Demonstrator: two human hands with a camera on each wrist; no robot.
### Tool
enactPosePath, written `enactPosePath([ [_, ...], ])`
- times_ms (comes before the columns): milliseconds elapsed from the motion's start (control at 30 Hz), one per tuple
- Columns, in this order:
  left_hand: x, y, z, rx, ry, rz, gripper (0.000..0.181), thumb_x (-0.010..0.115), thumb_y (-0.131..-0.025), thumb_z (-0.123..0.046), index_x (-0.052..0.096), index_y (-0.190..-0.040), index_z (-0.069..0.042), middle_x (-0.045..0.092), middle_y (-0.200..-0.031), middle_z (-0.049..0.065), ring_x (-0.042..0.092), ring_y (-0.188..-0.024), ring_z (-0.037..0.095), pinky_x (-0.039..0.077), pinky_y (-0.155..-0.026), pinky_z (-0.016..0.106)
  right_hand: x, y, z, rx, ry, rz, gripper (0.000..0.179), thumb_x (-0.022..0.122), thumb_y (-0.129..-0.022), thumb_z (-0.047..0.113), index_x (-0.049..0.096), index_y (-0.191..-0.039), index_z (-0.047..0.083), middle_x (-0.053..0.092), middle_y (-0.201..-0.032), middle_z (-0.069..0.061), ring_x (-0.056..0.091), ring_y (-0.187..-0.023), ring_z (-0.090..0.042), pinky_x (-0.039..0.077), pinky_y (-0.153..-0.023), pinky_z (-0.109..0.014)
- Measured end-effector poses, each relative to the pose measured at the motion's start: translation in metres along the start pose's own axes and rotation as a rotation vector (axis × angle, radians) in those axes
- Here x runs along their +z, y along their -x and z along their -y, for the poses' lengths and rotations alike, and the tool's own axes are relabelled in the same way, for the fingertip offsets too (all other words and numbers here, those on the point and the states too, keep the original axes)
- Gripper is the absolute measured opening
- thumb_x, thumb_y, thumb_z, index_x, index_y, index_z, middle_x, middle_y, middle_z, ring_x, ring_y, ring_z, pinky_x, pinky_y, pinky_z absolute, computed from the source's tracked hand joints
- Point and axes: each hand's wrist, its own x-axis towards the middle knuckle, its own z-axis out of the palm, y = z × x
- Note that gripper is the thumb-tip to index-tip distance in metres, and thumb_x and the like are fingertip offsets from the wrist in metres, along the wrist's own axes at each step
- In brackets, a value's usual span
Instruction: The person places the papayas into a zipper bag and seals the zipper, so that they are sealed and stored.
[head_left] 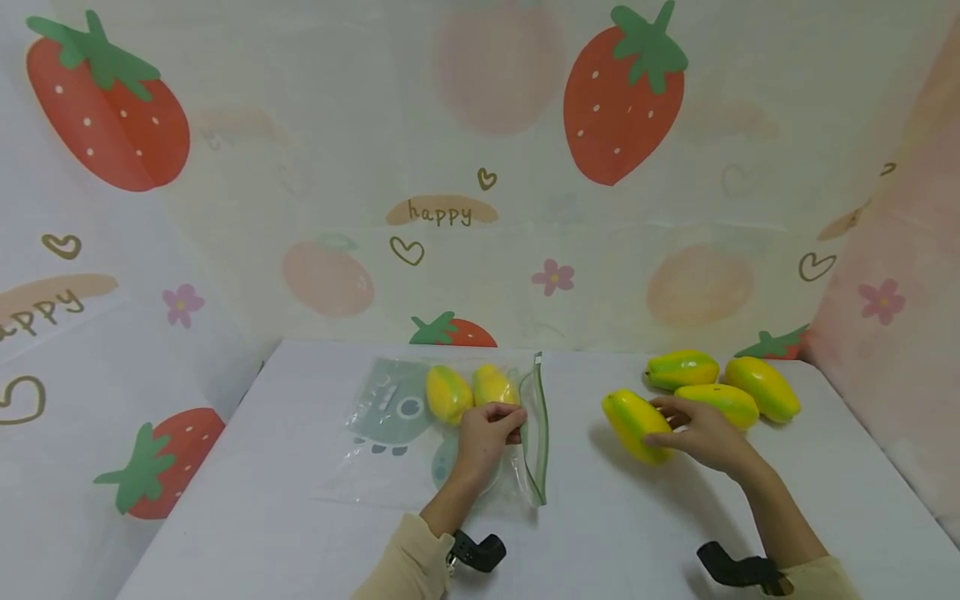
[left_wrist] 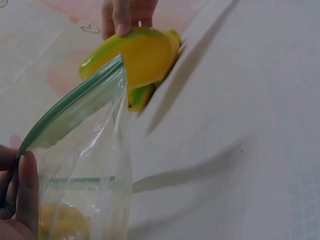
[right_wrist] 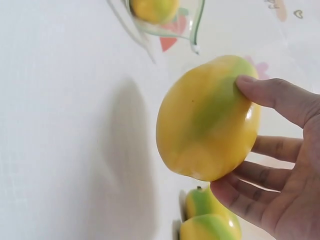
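My left hand (head_left: 483,442) pinches the open mouth of a clear zip bag (head_left: 341,467) between thumb and fingers. The bag lies on the table, its green zip edge (left_wrist: 67,102) standing up beside that hand. Two yellow-green papayas (head_left: 447,393) are inside it, partly behind the left hand in the head view. To the right, my right hand (head_left: 701,433) grips another papaya (right_wrist: 205,120), thumb on one side and fingers on the other. This one is held up off the table, with its shadow on the surface below.
Several more papayas (head_left: 763,389) lie grouped at the back right of the white table (head_left: 585,533), just beyond the right hand. A patterned sheet (head_left: 517,275) with strawberries and hearts rises behind the table. Dark wrist mounts (head_left: 478,552) sit on both forearms.
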Motion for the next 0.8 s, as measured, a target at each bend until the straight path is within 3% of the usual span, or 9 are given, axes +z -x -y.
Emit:
enactPosePath([
  [500, 0.001, -0.003, -0.001, 0.007, -0.014, 0.004, 0.020, 0.070, -0.090, -0.013, 0.071, -0.101, 0.003, 0.071, -0.086, 0.006, 0.061, -0.060, 0.007, 0.058, -0.064, 0.022, 0.018, -0.023, 0.013, 0.023, -0.016, 0.009, 0.068, 0.077, -0.079, 0.045, 0.057, -0.130, 0.005, 0.064, -0.119, -0.019, 0.059, -0.099, -0.025, 0.056, -0.081, -0.037],
  [800, 0.002, -0.001, -0.004, -0.019, -0.011, -0.002, 0.023, 0.071, -0.089, -0.019, 0.072, -0.102, 0.001, 0.071, -0.089, 0.007, 0.061, -0.063, 0.008, 0.058, -0.066, 0.022, 0.021, -0.042, 0.024, -0.027, 0.009, 0.023, 0.066, 0.077, -0.080, 0.042, 0.057, -0.129, 0.003, 0.066, -0.116, -0.020, 0.063, -0.097, -0.025, 0.057, -0.078, -0.037],
])
